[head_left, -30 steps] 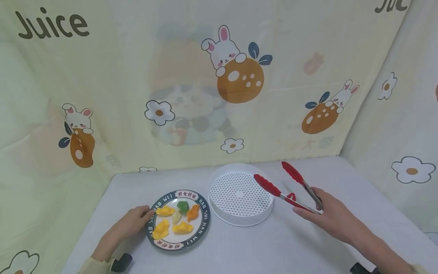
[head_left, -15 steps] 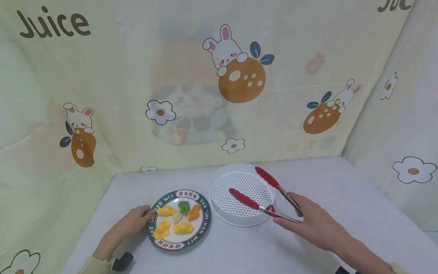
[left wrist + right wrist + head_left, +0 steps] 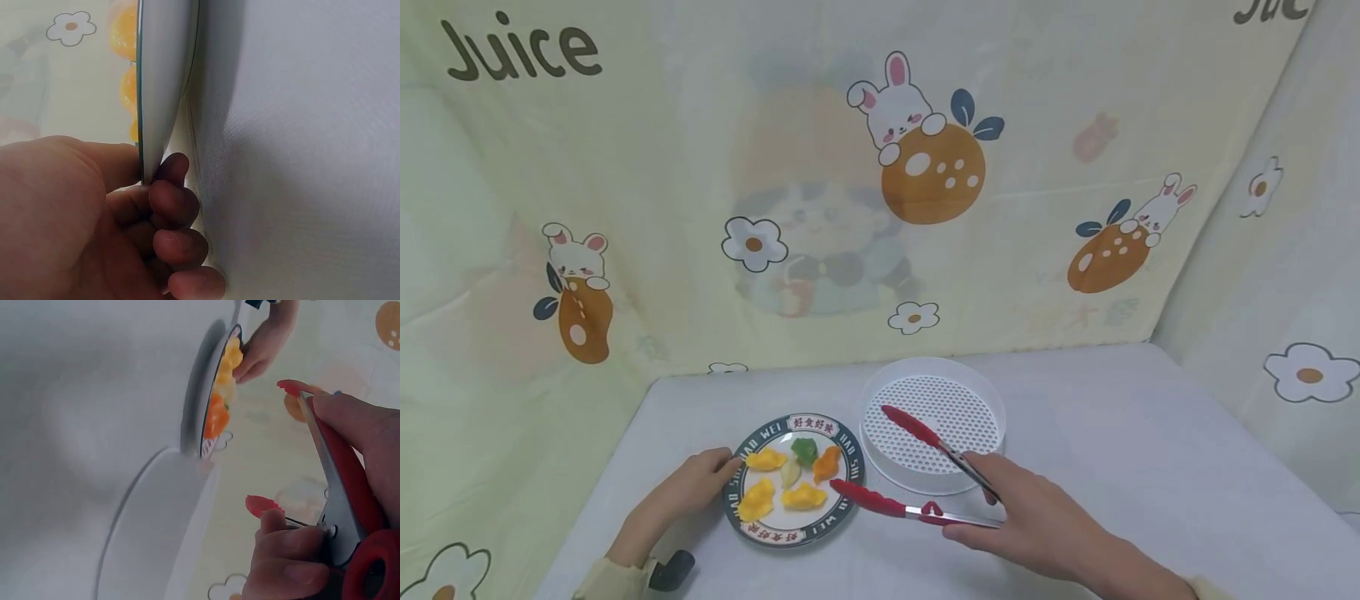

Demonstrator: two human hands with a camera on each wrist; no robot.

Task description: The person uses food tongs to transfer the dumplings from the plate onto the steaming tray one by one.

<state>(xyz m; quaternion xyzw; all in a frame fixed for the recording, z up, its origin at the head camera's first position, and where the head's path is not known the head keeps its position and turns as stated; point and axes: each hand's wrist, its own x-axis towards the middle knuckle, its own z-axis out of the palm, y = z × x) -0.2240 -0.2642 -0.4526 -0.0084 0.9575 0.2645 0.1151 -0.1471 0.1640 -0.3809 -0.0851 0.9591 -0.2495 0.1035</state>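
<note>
- I'm seeing the person's left grip [image 3: 700, 483] pinching the edge of a round white plate [image 3: 780, 536] with a dark lettered rim, presumably steadying it.
- Three crinkled yellow dumpling-shaped pieces [image 3: 803, 497] are lying on the plate with an orange piece [image 3: 827, 464], a green piece [image 3: 804, 452] and a pale piece [image 3: 791, 473].
- Red-tipped metal tongs [image 3: 872, 500] are standing spread, one tip overlapping the plate's right rim; I'm judging this a reach, next calling for straddling a piece, then squeezing.
- A round white perforated basket [image 3: 970, 417] is sitting just beside the plate; I'm minding its raised wall.
- The right grip [image 3: 1037, 517] is holding the tongs; rightward, the white-covered desk [image 3: 1120, 425] is offering open room.
</note>
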